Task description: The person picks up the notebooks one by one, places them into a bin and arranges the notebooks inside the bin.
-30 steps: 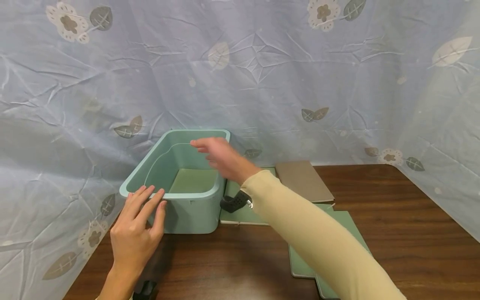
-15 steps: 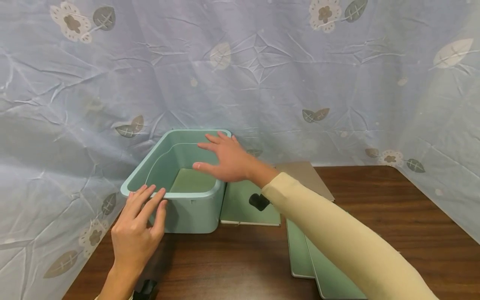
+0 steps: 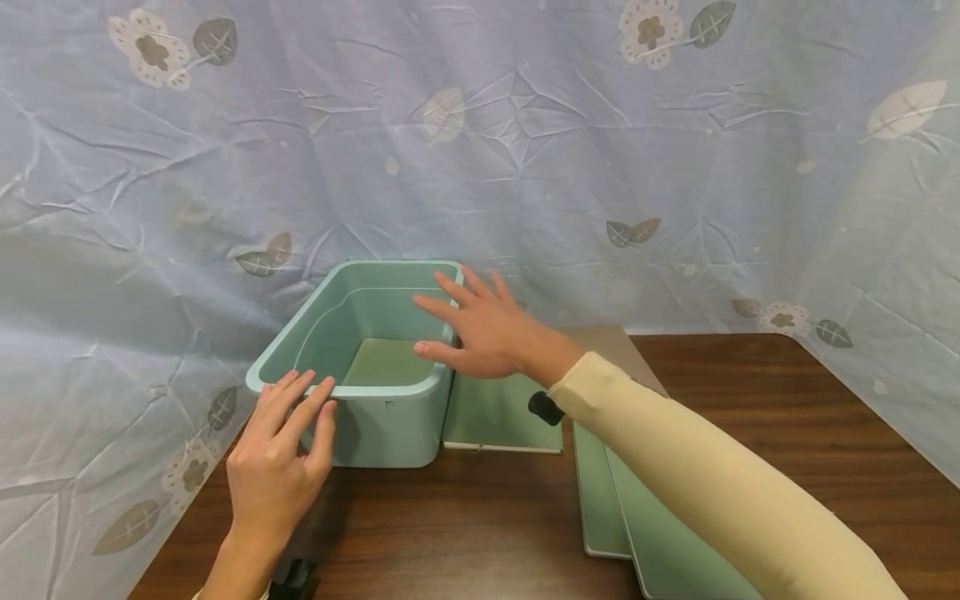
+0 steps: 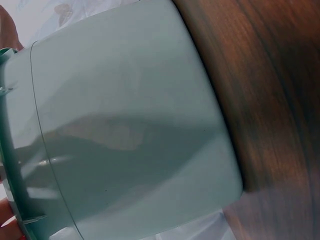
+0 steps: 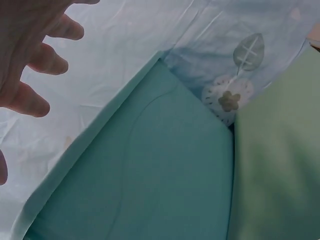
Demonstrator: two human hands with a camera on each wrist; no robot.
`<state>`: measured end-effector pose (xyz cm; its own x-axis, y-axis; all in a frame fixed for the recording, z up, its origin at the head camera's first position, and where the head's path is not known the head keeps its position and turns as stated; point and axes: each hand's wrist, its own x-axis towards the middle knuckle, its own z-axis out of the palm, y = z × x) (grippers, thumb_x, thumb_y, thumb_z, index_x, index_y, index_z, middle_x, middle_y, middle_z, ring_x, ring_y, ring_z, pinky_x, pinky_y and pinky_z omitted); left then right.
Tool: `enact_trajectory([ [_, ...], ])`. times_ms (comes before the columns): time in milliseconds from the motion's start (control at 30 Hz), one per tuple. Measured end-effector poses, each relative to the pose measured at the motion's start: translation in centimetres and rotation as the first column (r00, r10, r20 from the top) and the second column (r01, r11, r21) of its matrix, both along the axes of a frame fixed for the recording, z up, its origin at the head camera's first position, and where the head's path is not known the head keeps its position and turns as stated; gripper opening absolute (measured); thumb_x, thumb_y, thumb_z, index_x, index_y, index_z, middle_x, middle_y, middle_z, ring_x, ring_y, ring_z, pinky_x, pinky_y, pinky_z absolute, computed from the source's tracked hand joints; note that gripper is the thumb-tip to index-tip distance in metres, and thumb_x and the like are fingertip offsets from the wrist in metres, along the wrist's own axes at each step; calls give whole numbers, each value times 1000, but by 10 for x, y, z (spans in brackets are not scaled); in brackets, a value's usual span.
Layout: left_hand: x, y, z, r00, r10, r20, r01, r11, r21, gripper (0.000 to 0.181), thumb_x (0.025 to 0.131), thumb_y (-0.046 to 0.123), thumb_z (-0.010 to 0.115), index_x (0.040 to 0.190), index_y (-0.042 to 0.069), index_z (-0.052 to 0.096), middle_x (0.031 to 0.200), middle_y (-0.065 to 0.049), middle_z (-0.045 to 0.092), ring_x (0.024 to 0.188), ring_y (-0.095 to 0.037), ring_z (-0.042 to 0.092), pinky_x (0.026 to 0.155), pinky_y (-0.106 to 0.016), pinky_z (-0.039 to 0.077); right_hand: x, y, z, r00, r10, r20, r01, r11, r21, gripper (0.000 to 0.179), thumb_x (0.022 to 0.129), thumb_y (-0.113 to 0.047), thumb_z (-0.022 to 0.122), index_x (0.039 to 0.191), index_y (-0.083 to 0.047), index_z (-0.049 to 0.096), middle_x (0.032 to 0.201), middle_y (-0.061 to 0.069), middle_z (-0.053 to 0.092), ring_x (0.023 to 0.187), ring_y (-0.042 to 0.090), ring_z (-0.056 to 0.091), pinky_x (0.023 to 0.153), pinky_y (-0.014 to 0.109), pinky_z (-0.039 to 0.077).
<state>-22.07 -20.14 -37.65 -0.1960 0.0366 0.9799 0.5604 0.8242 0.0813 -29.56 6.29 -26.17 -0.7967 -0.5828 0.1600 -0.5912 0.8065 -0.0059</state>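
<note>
A pale teal plastic bin (image 3: 386, 429) stands at the left of the table, with a flat green surface (image 3: 386, 361) at its bottom. My left hand (image 3: 277, 458) rests its fingertips on the bin's near left rim, fingers loosely extended. Over the bin's right rim hovers my right hand (image 3: 483, 329), fingers spread and holding nothing. Beneath that hand, a green notebook (image 3: 502, 417) lies against the bin's right side. The right wrist view shows the bin's outer wall (image 5: 180, 165) beside the green cover (image 5: 280, 150). In the left wrist view, the bin's near wall (image 4: 130, 100) fills most of the picture.
Two overlapping green notebooks (image 3: 675, 533) lie at the right front, partly hidden by my right sleeve (image 3: 712, 475). A grey-brown notebook (image 3: 618, 346) lies behind them. The brown wooden table (image 3: 465, 533) meets a floral curtain (image 3: 525, 208) at the back and sides.
My right hand has drawn back to the right from over the bin's inside, and its fingers have spread. The left hand has stayed on the rim.
</note>
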Motion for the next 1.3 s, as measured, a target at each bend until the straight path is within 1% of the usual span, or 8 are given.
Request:
enact_trajectory([
  [167,-1,0,0,1000,0,-7,0,1000,3,23,88,16,68,108,9,78,111,-15,74,108,-37,68,110,-47,46,1,8,-3,1000,-12,-8,12,1000,-11,72,93,-76,27,157,-42,17,168,0,6,155,34,-1,121,66,5],
  [300,-1,1,0,1000,0,-12,0,1000,5,23,88,15,68,108,9,78,111,-15,74,107,-37,68,111,-46,45,2,15,-3,1000,-8,-20,8,1000,-21,72,94,-75,28,157,-42,19,168,-1,6,155,33,0,121,66,6],
  [433,-1,1,0,1000,-1,-15,1,1000,7,23,87,14,69,107,9,78,111,-15,74,106,-38,68,111,-45,45,3,23,-4,999,3,-33,-3,1000,-26,70,94,-73,31,156,-42,21,168,-2,6,155,34,1,122,65,6],
  [633,-1,1,-1,1000,-4,-11,4,1000,6,23,88,15,68,108,9,78,111,-15,74,107,-37,68,111,-45,45,4,39,-5,999,-25,-22,24,999,-41,69,95,-72,32,156,-43,19,168,-2,6,155,33,2,122,64,4],
  [767,-1,1,0,1000,-8,-6,8,1000,3,23,89,15,67,108,9,78,112,-15,73,108,-37,68,112,-45,44,6,53,-6,999,-44,-8,43,998,-51,71,94,-73,32,156,-42,19,168,-2,7,155,33,2,122,64,5],
  [967,-3,0,1,1000,-15,-8,15,1000,-2,23,88,14,67,108,8,77,111,-15,74,107,-38,68,113,-42,43,9,77,-12,998,-62,13,63,995,-78,71,93,-75,32,155,-44,20,168,-5,8,155,31,2,122,65,7],
  [1133,-4,1,2,1000,-22,-19,22,1000,2,23,87,12,68,108,8,78,110,-15,74,106,-38,68,114,-41,42,10,99,-19,996,-78,36,81,991,-103,72,93,-75,33,156,-42,21,168,-3,7,155,32,3,123,62,7],
  [1300,-5,-1,1,1000,-17,-8,17,1000,3,23,88,13,67,108,8,78,110,-15,74,107,-38,68,113,-43,43,12,122,-22,995,-92,32,95,989,-117,71,94,-72,36,156,-39,23,168,-1,9,155,32,8,121,65,9],
])
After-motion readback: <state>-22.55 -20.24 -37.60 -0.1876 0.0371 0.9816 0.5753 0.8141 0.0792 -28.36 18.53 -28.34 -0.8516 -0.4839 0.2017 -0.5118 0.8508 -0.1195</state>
